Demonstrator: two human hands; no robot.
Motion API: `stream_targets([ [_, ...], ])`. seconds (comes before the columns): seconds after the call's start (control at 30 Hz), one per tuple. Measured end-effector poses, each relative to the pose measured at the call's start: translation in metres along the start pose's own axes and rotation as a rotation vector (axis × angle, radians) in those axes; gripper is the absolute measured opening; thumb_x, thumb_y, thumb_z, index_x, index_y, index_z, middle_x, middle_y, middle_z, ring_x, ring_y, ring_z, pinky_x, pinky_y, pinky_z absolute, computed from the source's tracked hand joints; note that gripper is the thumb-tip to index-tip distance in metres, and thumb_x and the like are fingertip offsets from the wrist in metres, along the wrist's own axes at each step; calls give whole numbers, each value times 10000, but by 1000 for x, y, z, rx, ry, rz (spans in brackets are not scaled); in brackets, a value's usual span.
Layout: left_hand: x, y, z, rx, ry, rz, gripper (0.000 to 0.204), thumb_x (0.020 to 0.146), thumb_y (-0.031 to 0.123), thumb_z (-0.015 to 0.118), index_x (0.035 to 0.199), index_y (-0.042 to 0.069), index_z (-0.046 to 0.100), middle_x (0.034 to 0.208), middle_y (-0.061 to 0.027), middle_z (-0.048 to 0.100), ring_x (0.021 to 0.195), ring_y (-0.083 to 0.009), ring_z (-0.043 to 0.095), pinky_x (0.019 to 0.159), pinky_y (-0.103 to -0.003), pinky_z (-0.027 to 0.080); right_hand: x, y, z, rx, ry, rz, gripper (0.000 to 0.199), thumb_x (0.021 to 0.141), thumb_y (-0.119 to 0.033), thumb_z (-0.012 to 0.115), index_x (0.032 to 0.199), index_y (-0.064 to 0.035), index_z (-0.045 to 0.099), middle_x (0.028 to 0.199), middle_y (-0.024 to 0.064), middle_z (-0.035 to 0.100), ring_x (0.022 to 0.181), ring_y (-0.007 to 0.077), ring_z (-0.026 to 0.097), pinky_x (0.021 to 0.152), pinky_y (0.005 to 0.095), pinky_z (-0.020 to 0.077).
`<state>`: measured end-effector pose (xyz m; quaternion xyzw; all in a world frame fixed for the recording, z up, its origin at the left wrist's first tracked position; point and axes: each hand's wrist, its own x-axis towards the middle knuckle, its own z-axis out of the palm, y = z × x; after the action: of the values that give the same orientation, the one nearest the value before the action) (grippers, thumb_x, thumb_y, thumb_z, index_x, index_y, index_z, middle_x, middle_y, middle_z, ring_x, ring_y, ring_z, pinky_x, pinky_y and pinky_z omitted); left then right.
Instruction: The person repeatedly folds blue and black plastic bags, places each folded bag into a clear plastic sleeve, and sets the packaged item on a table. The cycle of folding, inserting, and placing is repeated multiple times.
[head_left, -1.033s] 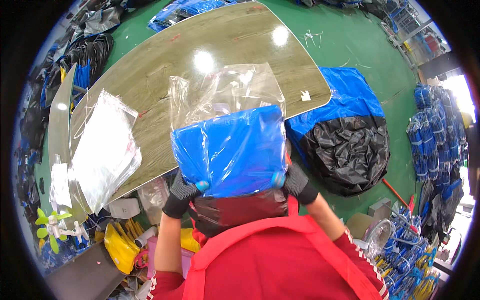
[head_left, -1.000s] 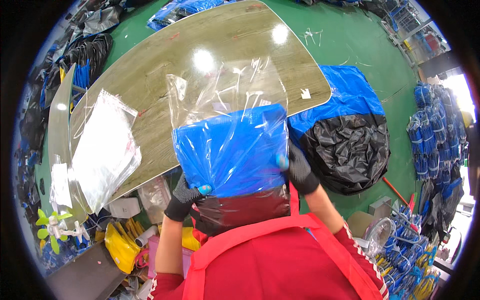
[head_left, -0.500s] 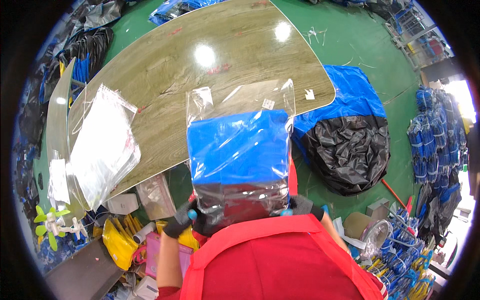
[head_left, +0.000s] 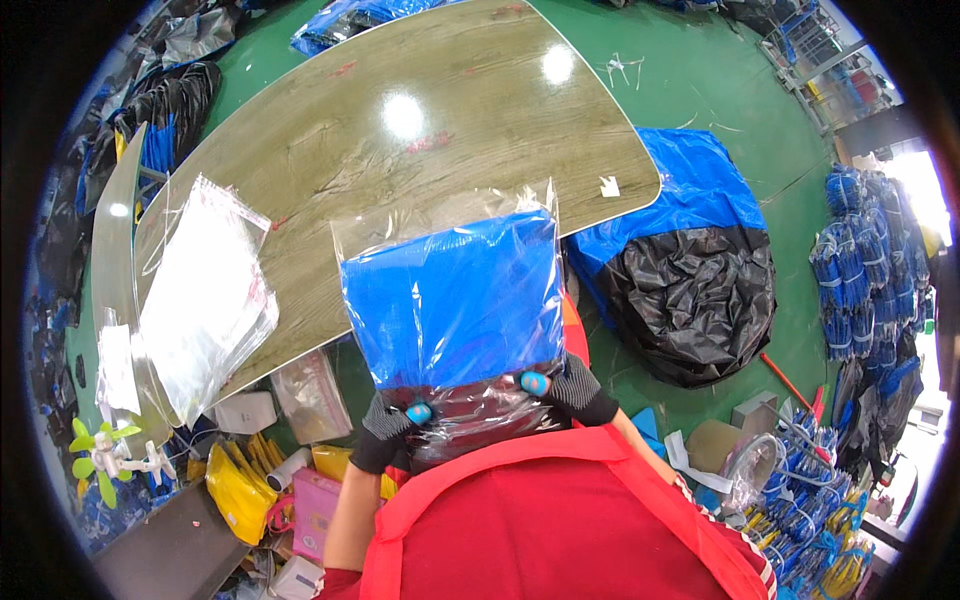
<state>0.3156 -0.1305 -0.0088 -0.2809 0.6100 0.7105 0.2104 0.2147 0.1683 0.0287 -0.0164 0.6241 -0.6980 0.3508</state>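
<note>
A folded blue and black plastic sheet sits inside a clear plastic bag, held up between my body and the table. My left hand, in a dark glove with a blue fingertip, grips the bag's lower left, thumb over the front. At the lower right my right hand, gloved alike, grips it the same way. Both hands are closed on the package; their other fingers are hidden behind it. The bag's upper end is loose and reaches over the table edge.
The wood-patterned table lies ahead, with a stack of clear bags at its left. On the green floor to the right is a blue and black bundle. Yellow pouches and a small green fan are at lower left.
The package has shifted left and tilted slightly. Both hands have moved inward from its sides, so my thumbs now press on its lower front.
</note>
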Motion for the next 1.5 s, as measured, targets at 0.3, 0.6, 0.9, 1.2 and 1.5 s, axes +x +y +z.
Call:
stream_targets([
  [0.3, 21, -9, -4, -378, -92, 154, 440, 818, 163, 719, 1205, 64, 534, 953, -36, 621, 829, -153, 601, 732, -292, 506, 10, -44, -14, 93, 54, -233, 873, 848, -463, 700, 1485, -20, 299, 1406, 131, 479, 1263, 203, 485, 1060, 347, 381],
  [0.6, 12, 150, 89, 542, 2, 656, 324, 816, 163, 747, 1067, 45, 580, 971, -84, 633, 911, -197, 607, 789, -310, 479, 66, -195, 18, -105, 264, -654, 724, 628, -377, 902, 1169, -24, 574, 1084, 113, 662, 994, 194, 621, 892, 339, 492],
  [0.9, 9, 286, 8, 1011, 389, 1267, 851, 599, 293, 906, 1292, 8, 502, 1163, -169, 648, 1072, -316, 635, 943, -379, 490, 79, -245, -4, -1026, 390, -1362, 854, 725, -423, 777, 1372, 10, 425, 1271, 226, 538, 1115, 404, 547, 959, 461, 445],
  [1.2, 30, 283, 37, -35, 224, 1335, 545, 925, 453, 597, 1235, 6, 564, 1064, -128, 660, 1047, -184, 590, 942, -314, 446, 128, -219, -18, 161, 202, -858, 446, 976, -382, 549, 1147, 17, 652, 1074, 90, 674, 947, 163, 618, 829, 292, 502],
  [1.5, -17, 324, 18, 29, 499, 1355, 404, 1024, 344, 447, 1101, -26, 589, 1031, -171, 681, 942, -236, 675, 858, -370, 536, 88, -309, 17, -300, 307, -1179, 360, 986, -326, 550, 1031, -6, 707, 862, 137, 711, 816, 137, 651, 744, 297, 503],
])
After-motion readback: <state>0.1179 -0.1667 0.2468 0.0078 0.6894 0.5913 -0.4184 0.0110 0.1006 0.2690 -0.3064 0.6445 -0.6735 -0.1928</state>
